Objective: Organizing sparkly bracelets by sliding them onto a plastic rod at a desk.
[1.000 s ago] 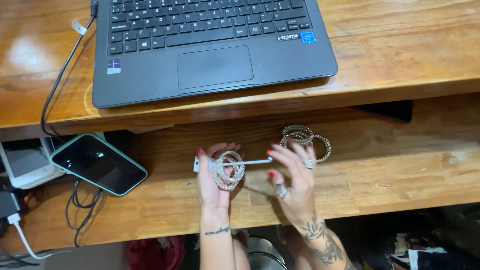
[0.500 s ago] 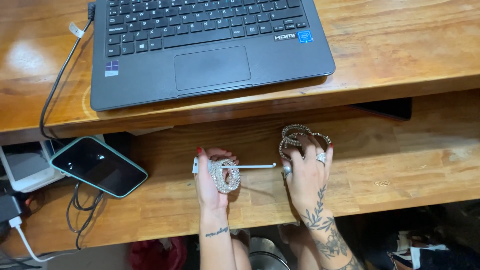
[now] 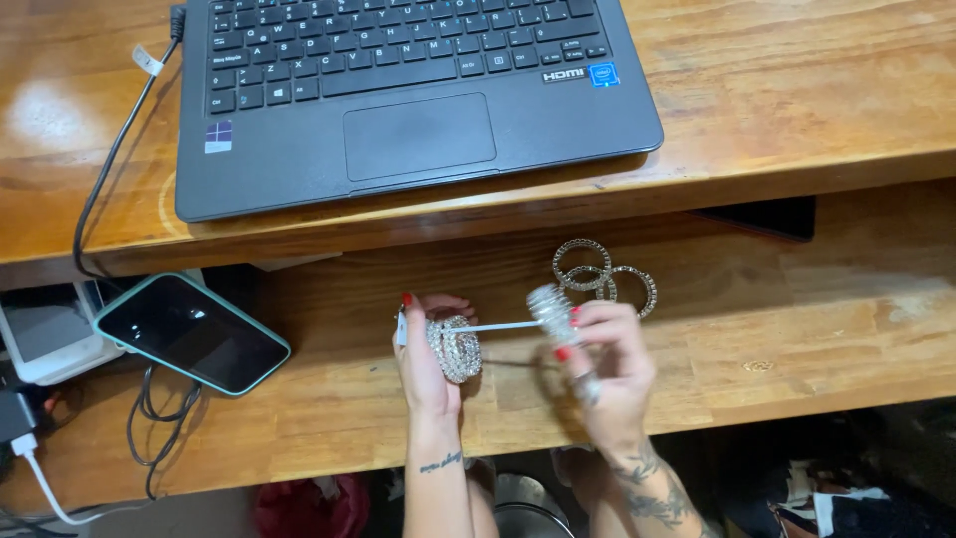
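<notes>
My left hand holds one end of a thin white stick that carries a stack of sparkly rhinestone bracelets. My right hand is at the stick's other end, pinching another sparkly bracelet against its tip. Three more loose bracelets lie on the lower wooden shelf just beyond my right hand.
A dark laptop sits on the upper wooden desk with a black cable running off its left side. A teal-edged phone lies at the left of the shelf, beside a white device and cords.
My right hand went to the loose bracelets at the back, picked one up and brought it to the free end of the stick. My left hand stayed put.
</notes>
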